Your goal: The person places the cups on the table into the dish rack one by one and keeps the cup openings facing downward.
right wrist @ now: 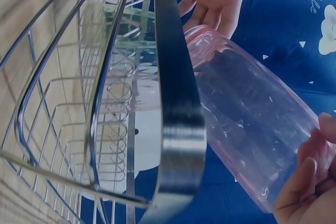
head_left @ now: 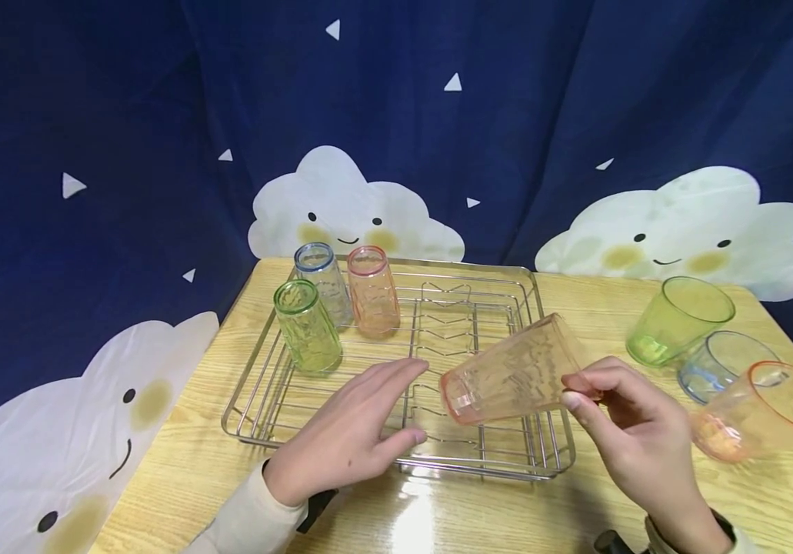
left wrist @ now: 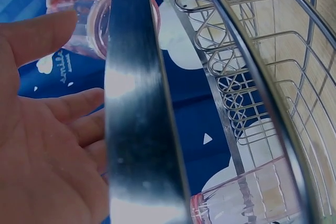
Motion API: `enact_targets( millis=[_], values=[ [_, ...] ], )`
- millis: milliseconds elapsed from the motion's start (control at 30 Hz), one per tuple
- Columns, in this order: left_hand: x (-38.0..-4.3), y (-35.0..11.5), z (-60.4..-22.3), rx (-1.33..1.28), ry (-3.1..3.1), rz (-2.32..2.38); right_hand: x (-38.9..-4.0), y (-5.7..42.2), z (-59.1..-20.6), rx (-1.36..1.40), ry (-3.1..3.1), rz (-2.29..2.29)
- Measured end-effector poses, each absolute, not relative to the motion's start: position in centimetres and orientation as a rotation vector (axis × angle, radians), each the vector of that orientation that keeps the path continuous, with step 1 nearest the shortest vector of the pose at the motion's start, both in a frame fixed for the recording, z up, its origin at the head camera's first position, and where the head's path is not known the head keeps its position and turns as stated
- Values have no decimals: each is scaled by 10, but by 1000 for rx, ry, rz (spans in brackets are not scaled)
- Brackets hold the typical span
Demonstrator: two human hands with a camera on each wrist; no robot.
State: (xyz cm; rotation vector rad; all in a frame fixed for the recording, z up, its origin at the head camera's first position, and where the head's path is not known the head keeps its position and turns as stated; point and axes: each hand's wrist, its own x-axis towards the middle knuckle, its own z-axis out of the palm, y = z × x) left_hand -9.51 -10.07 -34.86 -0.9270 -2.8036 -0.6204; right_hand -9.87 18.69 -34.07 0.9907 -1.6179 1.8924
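A pinkish-orange clear tumbler (head_left: pixel 510 377) is tilted above the front right of a wire dish rack (head_left: pixel 493 269), its narrow base pointing left. My right hand (head_left: pixel 634 431) pinches its wide rim between thumb and fingers; the right wrist view shows the same tumbler (right wrist: pixel 252 119) and grip. My left hand (head_left: pixel 358 435) is over the rack's front edge, fingers extended and thumb apart, with the tumbler's base just right of the fingertips. Upside down at the rack's left stand a green tumbler (head_left: pixel 309 331), a blue tumbler (head_left: pixel 327 281) and a pink tumbler (head_left: pixel 374 296).
On the wooden table (head_left: pixel 188 462), right of the rack, stand another green tumbler (head_left: pixel 676 323), a blue tumbler (head_left: pixel 708 369) and an orange tumbler (head_left: pixel 742 415), mouths up and close together. A dark blue curtain (head_left: pixel 396 92) with cloud prints hangs behind the table.
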Motion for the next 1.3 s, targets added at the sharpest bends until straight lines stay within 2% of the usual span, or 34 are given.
enact_targets(
  millis=[1300],
  values=[
    [-91,-92,-346,-868,-2805,-626,-93,164,-343,1090,-1591,1951]
  ],
)
